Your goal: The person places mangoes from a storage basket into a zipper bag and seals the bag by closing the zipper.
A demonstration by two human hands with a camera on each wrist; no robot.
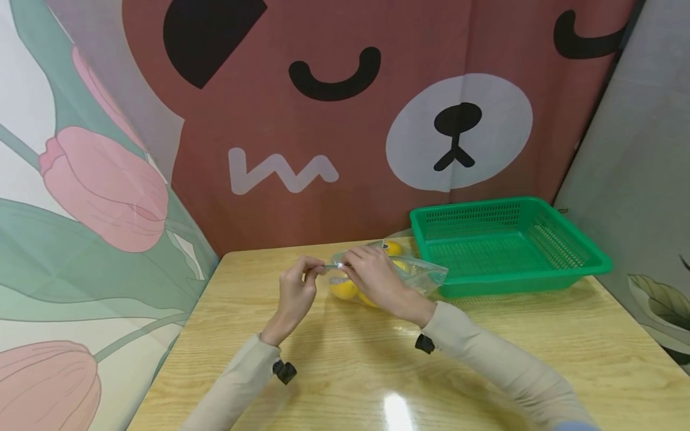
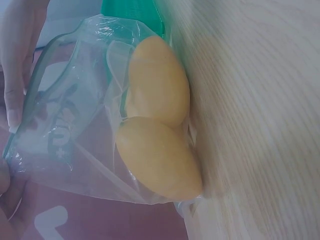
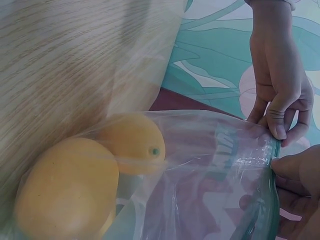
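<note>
A clear zip-lock bag (image 1: 426,274) with a green zip edge (image 3: 273,210) stands on the table with yellow lemon-like fruits (image 1: 344,289) in its lower part. My left hand (image 1: 297,287) pinches one end of the zip edge between thumb and finger. Close beside it, my right hand (image 1: 376,276) pinches the same edge, thumb on the near side. In the left wrist view two fruits (image 2: 155,82) lie against the bag's bottom. More yellow fruit (image 1: 392,247) shows behind my right hand; whether it is in the same bag I cannot tell.
Right of the bag sits a green plastic basket (image 1: 517,281) with perforated sides, its near left corner close to the bag. The wooden table (image 1: 345,371) ends at a bear-print cloth (image 1: 259,215) behind. A tulip-print cloth (image 1: 108,185) hangs at the left.
</note>
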